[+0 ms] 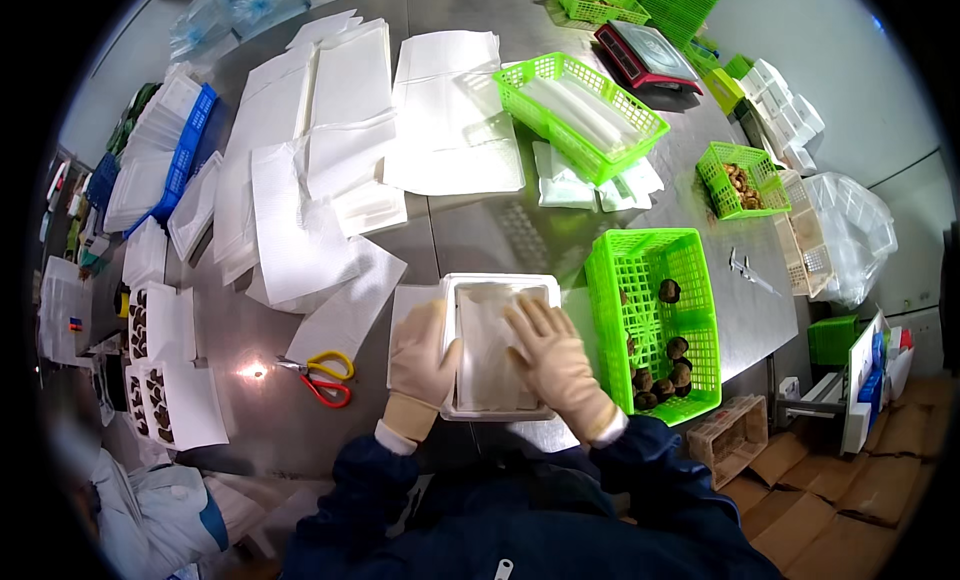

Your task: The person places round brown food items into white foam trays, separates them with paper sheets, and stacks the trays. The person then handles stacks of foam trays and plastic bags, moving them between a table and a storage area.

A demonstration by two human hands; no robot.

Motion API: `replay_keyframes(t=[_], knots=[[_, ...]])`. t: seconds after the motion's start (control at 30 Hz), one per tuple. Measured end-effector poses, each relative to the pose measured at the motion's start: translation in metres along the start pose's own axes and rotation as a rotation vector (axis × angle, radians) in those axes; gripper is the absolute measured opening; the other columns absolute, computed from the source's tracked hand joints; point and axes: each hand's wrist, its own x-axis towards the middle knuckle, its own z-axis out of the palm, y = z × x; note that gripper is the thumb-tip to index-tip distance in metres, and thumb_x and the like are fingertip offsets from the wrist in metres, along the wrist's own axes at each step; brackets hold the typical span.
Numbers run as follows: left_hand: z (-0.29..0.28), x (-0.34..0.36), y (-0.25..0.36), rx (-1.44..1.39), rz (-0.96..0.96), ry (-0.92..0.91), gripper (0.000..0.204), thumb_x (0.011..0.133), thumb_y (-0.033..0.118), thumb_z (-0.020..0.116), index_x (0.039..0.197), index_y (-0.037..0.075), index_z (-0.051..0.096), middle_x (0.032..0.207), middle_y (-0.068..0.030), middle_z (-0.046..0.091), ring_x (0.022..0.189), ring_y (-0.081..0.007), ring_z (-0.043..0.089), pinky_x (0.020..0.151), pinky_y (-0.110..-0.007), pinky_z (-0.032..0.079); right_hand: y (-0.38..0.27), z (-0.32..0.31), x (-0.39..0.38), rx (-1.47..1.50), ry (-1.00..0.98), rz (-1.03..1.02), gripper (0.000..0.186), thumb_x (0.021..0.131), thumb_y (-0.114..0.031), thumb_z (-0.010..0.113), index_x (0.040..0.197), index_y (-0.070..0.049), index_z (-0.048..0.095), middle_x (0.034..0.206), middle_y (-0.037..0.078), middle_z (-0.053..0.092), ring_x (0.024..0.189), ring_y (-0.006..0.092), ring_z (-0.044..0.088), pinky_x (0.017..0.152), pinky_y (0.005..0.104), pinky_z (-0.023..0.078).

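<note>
Sheet (488, 365), pale and rectangular, lies in 1 white rectangular tray (500, 416); cream-gloved right hand (558, 368) spread over it; cream-gloved left hand (420, 362) at the rim, grip unclear.

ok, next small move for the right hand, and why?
Probably smooth the white liner flat: the right hand is spread over its right side, the left hand is at the left rim of the white tray, and the liner's edges look uneven.
</note>
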Motion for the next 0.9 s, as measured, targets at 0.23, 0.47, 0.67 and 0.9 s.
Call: replay_keyframes(t=[0.23,0.47,0.67,0.9], knots=[[0.038,-0.038,-0.006,0.029,-0.212,-0.103,0.081,0.094,0.046,0.065,0.151,-0.007,0.041,0.141,-0.0361,0.053,0.134,-0.0488,0.05,0.111,-0.051,0.042,0.027,0.036,-0.047,1.062,0.391,0.686,0.052,0.098,-0.008,0.066,0.147,0.003,0.051,0.123,0.015,0.07,0.111,0.0213,0.068,0.096,0.0317,0.053],[0.053,-0.076,-0.004,-0.272,-0.28,0.212,0.081,0.094,0.027,0.073,0.153,-0.011,0.033,0.135,-0.037,0.056,0.121,-0.0504,0.058,0.106,-0.048,0.046,0.005,0.036,0.002,0.871,0.33,0.449,0.041,0.097,-0.006,0.065,0.136,0.004,0.062,0.124,0.02,0.071,0.108,0.0268,0.071,0.096,0.036,0.056],[0.038,-0.061,-0.002,-0.168,-0.231,0.144,0.081,0.088,0.027,0.078,0.147,-0.012,0.039,0.136,-0.0355,0.054,0.124,-0.0516,0.054,0.108,-0.05,0.045,-0.032,0.027,0.036,0.108,0.219,-0.187,0.058,0.091,-0.021,0.069,0.145,-0.006,0.055,0.145,0.022,0.055,0.134,0.0446,0.05,0.114,0.0553,0.038],[0.047,-0.049,-0.012,-0.488,-0.366,0.181,0.074,0.091,0.028,0.075,0.147,-0.007,0.042,0.136,-0.0314,0.057,0.122,-0.0475,0.058,0.106,-0.048,0.047,-0.022,0.045,0.051,0.027,-0.044,-0.227,0.059,0.092,-0.031,0.069,0.144,-0.008,0.055,0.146,0.021,0.056,0.135,0.0437,0.051,0.112,0.0525,0.042]])
